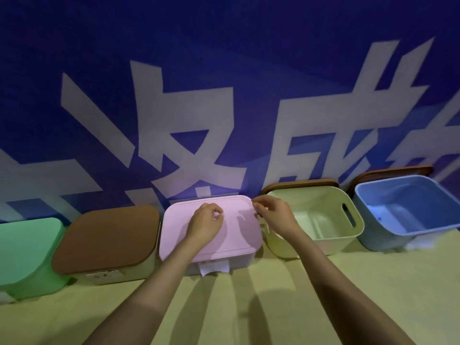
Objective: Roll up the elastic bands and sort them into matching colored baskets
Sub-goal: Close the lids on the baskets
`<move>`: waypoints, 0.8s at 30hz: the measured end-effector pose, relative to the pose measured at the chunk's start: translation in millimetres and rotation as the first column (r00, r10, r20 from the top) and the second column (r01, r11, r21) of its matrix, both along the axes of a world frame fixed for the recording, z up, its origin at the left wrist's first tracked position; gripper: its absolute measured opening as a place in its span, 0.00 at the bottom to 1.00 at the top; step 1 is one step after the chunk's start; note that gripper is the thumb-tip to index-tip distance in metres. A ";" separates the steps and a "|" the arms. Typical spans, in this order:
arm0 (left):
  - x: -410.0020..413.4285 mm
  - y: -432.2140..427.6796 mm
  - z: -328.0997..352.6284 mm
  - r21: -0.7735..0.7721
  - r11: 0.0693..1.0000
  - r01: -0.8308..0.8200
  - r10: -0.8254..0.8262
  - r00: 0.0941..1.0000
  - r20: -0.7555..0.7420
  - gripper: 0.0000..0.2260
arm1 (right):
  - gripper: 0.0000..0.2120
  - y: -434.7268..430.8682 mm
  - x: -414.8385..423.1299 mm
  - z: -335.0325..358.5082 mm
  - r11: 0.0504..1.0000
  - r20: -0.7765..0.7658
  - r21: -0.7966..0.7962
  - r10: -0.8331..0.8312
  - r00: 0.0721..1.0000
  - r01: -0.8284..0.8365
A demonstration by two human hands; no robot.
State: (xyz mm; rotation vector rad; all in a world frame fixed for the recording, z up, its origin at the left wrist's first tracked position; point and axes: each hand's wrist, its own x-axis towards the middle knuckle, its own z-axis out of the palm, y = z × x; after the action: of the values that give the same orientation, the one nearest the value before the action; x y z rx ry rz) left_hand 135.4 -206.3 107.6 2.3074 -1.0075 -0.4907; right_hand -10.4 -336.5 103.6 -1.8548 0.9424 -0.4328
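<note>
Five baskets stand in a row against the wall. The middle one carries a pink lid (231,240). My left hand (207,220) hovers over the top of this lid with its fingers curled; what they pinch, if anything, is hidden. My right hand (270,215) pinches the lid's far right corner between thumb and fingers. To the right stand an open yellow-green basket (323,241) and an open blue basket (388,236), both showing bare insides. No elastic band is plainly visible.
At the left are a green lidded basket (27,252) and a cream basket under a brown lid (107,240). Two brown lids (301,184) lean on the blue printed wall behind the open baskets. A yellow tabletop (249,307) stretches toward me.
</note>
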 end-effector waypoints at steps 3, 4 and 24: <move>-36.8 -30.3 12.7 -0.034 0.998 0.062 -0.063 0.997 -0.051 0.08 | 0.06 -31.9 -47.5 15.8 0.995 0.040 -0.031 -0.095 0.995 0.096; -47.8 -41.1 15.7 -0.048 0.996 0.078 -0.081 0.995 -0.064 0.07 | 0.07 -43.0 -65.0 19.9 0.991 0.047 -0.031 -0.131 0.990 0.133; -79.4 -156.4 -1.5 0.133 0.979 -0.155 0.199 0.876 -0.439 0.26 | 0.27 -172.8 -129.2 -6.5 0.977 -0.396 -0.042 -0.209 0.894 0.210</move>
State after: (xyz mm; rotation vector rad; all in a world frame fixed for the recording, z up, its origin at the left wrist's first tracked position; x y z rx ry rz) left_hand 56.0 -362.7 106.1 2.1872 -0.5492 -0.9608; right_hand -139.6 -509.2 97.1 -1.8831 1.4277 -0.1797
